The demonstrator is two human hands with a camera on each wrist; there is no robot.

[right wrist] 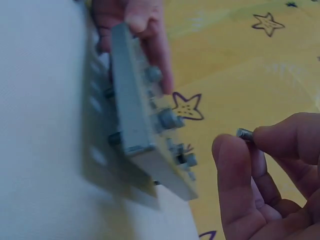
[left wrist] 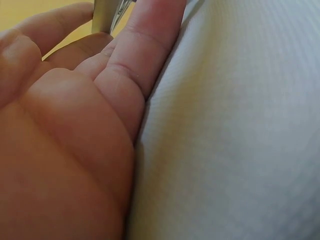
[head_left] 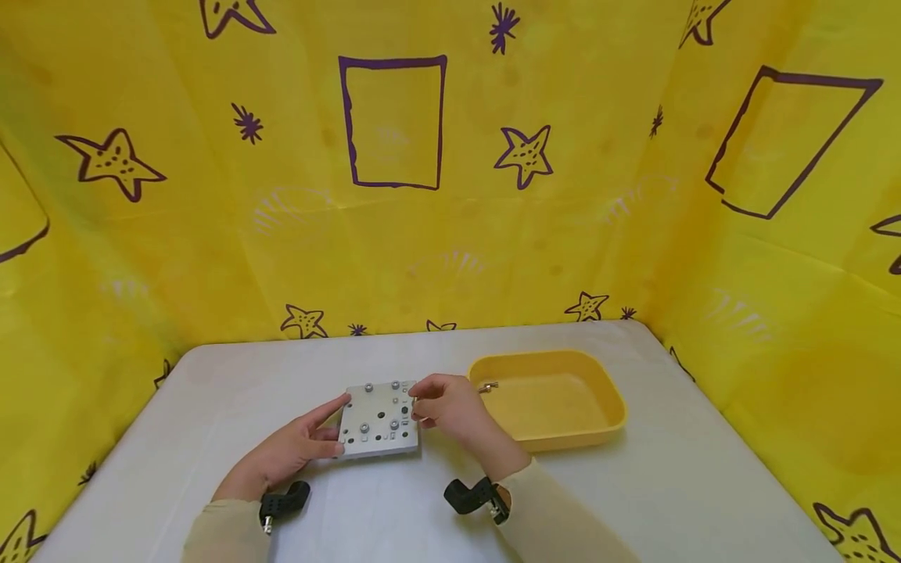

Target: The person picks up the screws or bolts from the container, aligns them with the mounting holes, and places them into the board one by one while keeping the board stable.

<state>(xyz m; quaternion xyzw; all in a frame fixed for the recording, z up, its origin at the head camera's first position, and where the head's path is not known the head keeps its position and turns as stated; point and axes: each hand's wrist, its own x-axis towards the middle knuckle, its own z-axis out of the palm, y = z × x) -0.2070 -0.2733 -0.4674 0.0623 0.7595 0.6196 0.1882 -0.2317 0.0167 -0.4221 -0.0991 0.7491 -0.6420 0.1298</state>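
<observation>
A square light-grey metal plate [head_left: 360, 414] with holes, several socket-head bolts and small fittings lies slightly raised above the white table. My left hand [head_left: 288, 452] holds it along its left edge, fingers spread between the two left corners. Only a sliver of the plate [left wrist: 103, 16] shows past the fingers in the left wrist view. Beside the plate's right edge, my right hand [head_left: 456, 408] pinches a small metal pin [right wrist: 245, 134] between thumb and fingertip, apart from the plate. Pegs or bolt ends stick out under the plate in the right wrist view.
A yellow plastic tray [head_left: 573, 439] stands right of my right hand, with a few small metal bolts [head_left: 488, 387] at its left side. Yellow patterned cloth [head_left: 394, 258] hangs around the back and sides of the white table [head_left: 394, 516].
</observation>
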